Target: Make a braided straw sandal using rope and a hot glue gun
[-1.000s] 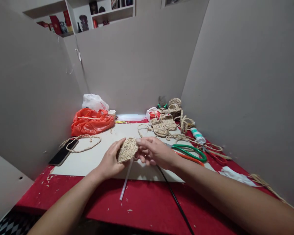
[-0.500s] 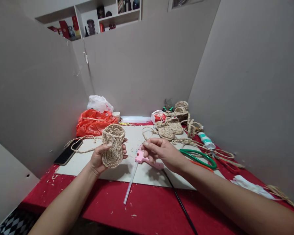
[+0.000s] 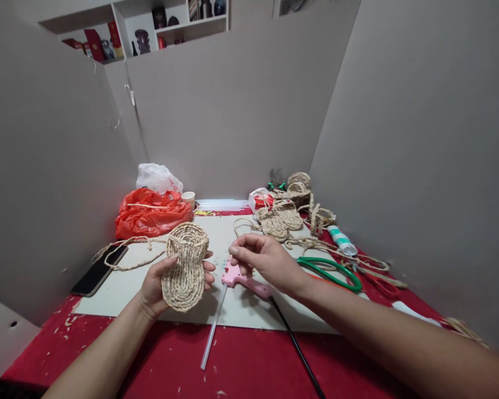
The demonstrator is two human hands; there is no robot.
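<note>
My left hand (image 3: 156,282) is closed around a small woven straw slipper (image 3: 185,271), thumb on its face and fingers behind its right edge. The slipper stands tilted up, its coiled sole toward me, with a loose straw cord (image 3: 128,241) trailing off to the left. My right hand (image 3: 266,257) hovers over a pink glue gun (image 3: 235,274), thumb and forefinger pinched together. Whatever may be between those fingertips is too small to make out. A clear glue stick (image 3: 213,332) sticks out of the glue gun toward me, and a black cable (image 3: 295,343) runs from its handle.
A white board (image 3: 120,299) covers part of the red tablecloth (image 3: 178,354). Green-handled scissors (image 3: 332,271), woven straw pieces (image 3: 274,221) and a green-striped roll (image 3: 342,240) lie right. A phone (image 3: 97,271) and a red plastic bag (image 3: 152,213) are left; a paper cup (image 3: 188,198) stands behind.
The slipper has tipped so that more of its flat face shows, and it sits slightly lower in view. My right hand stays pinched above the glue gun. The view has shifted a little.
</note>
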